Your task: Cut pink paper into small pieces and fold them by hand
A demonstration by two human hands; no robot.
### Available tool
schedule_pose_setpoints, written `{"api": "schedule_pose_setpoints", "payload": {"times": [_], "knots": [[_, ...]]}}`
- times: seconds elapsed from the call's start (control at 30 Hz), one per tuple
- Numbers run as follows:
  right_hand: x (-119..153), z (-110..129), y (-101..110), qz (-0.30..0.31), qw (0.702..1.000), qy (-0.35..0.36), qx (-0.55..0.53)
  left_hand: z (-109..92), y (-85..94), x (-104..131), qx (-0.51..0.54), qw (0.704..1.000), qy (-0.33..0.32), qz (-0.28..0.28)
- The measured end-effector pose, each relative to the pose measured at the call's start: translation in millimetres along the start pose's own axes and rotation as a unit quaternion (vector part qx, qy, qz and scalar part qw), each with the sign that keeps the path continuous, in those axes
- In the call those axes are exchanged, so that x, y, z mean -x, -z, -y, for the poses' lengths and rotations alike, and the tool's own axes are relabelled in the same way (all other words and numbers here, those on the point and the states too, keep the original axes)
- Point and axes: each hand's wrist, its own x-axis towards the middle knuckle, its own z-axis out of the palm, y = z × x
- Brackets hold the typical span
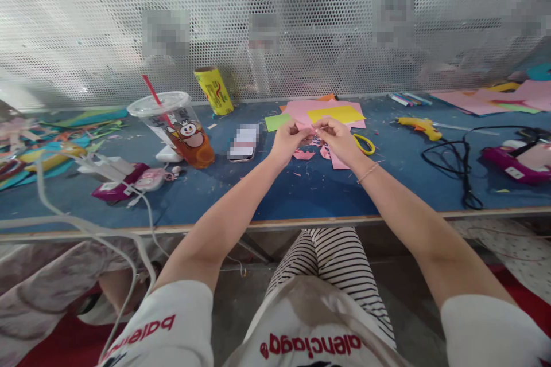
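Both hands meet over the blue table, fingers pinched on a small piece of pink paper (306, 126). My left hand (289, 139) is closed on its left side. My right hand (336, 136) pinches the other side, thumb and forefinger together. Just below them lie pink paper scraps (303, 155). Behind the hands is a pile of coloured sheets, with a yellow sheet (340, 113) over a pink sheet (297, 108) and a green one (276, 121) at the left. Yellow-handled scissors (365, 144) rest beside my right hand, their blades mostly hidden.
Left of the hands are a phone (244, 142), a plastic drink cup (183, 132) with a red straw, and a yellow can (214, 90). A yellow glue gun (419, 126), black cable (462, 163) and purple power strip (514, 163) lie right. Perforated metal panel (301, 23) stands behind.
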Motion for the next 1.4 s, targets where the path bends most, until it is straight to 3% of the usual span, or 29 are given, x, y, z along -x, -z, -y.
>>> {"api": "schedule_pose_setpoints", "payload": {"times": [0.97, 1.2, 1.4], "knots": [[1.0, 6.6, -0.3, -0.005, 0.999, -0.025, -0.024, 4.4, 1.0, -1.2, -0.004, 1.0, -0.015, 0.01], [0.2, 1.9, 0.0, 0.006, 0.999, -0.053, -0.012, 5.4, 1.2, -1.2, -0.135, 0.989, -0.066, 0.011], [0.7, 3.7, -1.7, -0.028, 0.998, 0.011, 0.057, 5.3, 1.1, -0.9, -0.22, 0.967, -0.125, -0.005]]}}
